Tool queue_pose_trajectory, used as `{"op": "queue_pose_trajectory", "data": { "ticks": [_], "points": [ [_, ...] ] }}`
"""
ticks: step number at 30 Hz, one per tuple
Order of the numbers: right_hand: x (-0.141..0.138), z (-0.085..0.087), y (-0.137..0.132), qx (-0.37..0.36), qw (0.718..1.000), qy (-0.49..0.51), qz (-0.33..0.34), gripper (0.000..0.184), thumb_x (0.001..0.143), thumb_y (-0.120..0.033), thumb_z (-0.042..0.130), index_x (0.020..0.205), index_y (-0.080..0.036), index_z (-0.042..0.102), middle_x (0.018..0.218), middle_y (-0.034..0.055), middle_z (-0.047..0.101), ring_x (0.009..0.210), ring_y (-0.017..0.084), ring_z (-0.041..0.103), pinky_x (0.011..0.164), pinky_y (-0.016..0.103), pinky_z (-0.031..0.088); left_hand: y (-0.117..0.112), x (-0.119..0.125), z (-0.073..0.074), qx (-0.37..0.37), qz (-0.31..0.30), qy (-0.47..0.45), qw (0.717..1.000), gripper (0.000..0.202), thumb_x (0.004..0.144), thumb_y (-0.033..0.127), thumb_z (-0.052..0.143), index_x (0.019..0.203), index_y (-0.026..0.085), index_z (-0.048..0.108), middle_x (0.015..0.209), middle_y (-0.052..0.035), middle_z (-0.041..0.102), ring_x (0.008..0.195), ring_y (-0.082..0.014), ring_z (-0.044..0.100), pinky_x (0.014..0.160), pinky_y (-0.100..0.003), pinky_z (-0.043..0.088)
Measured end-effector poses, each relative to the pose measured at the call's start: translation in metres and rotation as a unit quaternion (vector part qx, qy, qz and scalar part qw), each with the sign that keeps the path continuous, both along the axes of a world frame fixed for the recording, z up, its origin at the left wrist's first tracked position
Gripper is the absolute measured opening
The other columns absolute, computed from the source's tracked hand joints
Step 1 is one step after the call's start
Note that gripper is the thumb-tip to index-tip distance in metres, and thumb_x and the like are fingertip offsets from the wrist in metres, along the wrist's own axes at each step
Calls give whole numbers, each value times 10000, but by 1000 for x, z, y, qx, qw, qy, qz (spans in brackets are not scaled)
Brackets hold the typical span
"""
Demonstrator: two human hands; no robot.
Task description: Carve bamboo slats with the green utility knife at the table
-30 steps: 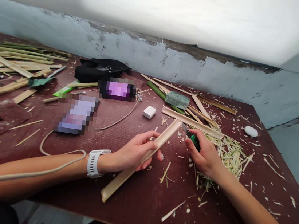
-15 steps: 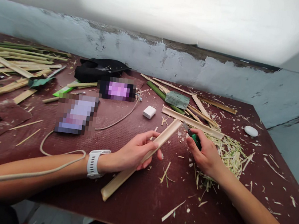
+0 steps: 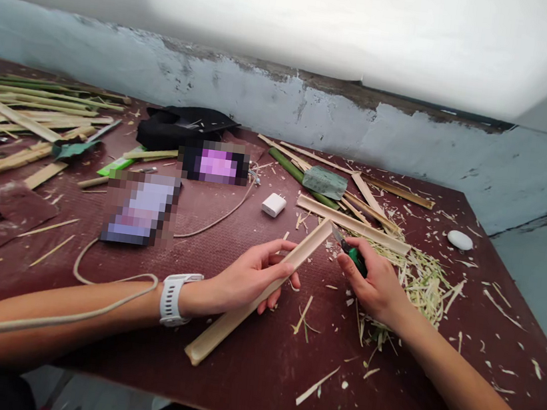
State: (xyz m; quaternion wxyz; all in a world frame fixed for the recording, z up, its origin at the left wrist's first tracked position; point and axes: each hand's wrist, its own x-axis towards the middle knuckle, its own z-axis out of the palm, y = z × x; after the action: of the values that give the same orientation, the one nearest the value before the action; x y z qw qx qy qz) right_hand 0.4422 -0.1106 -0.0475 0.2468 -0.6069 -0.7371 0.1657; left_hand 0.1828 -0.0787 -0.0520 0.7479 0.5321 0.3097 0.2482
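A split bamboo strip (image 3: 229, 330), pale and hollowed along its length, slants up from the table's front edge. My left hand (image 3: 259, 274) is closed around its middle, thumb on top and fingers beneath. My right hand (image 3: 377, 282) grips a green-handled utility knife (image 3: 355, 256), its short blade pointing left, close beside the strip's upper end. Whether the blade touches the strip I cannot tell. Behind the knife another split bamboo piece (image 3: 354, 224) lies on the table, and a heap of bamboo shavings (image 3: 424, 285) spreads right of my right hand.
On the dark red table (image 3: 237, 402) stand a white charger (image 3: 273, 204), a phone (image 3: 141, 211) with a cable (image 3: 215, 221), and a second blurred screen (image 3: 216, 162). A sharpening stone (image 3: 325, 183), a black cap (image 3: 183, 127) and bamboo strips (image 3: 27, 122) lie farther back. A white oval object (image 3: 459, 240) sits right.
My right hand has shifted slightly left, bringing the knife blade nearer the strip's upper end. My left hand's fingers have moved a little around the bamboo strip.
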Motion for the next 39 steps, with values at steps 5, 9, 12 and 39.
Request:
{"op": "queue_pose_trajectory", "data": {
  "ticks": [5,9,12,39],
  "points": [
    [1,-1,0,5,1000,2,1,472,1006,-604,446,1185,-190,585,854,61,694,728,213,638,692,325,462,0,0,-1,3,3,5,1000,401,948,397,626,1259,182,493,903,-43,704,450,-81,577,336,-154,461],
    [1,-2,0,10,1000,3,3,464,1003,-601,456,1176,-190,588,834,60,690,706,212,629,685,329,463,0,-1,-2,2,1,6,1000,412,956,407,629,1274,189,488,918,-42,699,460,-81,581,344,-158,466],
    [0,-1,0,13,1000,1,2,461,1003,-602,455,1167,-193,589,848,65,696,717,215,636,690,332,463,0,-1,-2,0,3,6,1000,412,958,410,632,1273,191,484,912,-35,693,462,-83,583,341,-158,464],
    [-1,0,0,19,1000,10,-8,409,1003,-601,448,1071,-216,566,757,24,640,641,190,573,638,313,422,-1,0,-2,-1,10,10,1000,482,938,432,657,1313,178,490,926,-49,696,455,-75,570,333,-158,442]
  ]
}}
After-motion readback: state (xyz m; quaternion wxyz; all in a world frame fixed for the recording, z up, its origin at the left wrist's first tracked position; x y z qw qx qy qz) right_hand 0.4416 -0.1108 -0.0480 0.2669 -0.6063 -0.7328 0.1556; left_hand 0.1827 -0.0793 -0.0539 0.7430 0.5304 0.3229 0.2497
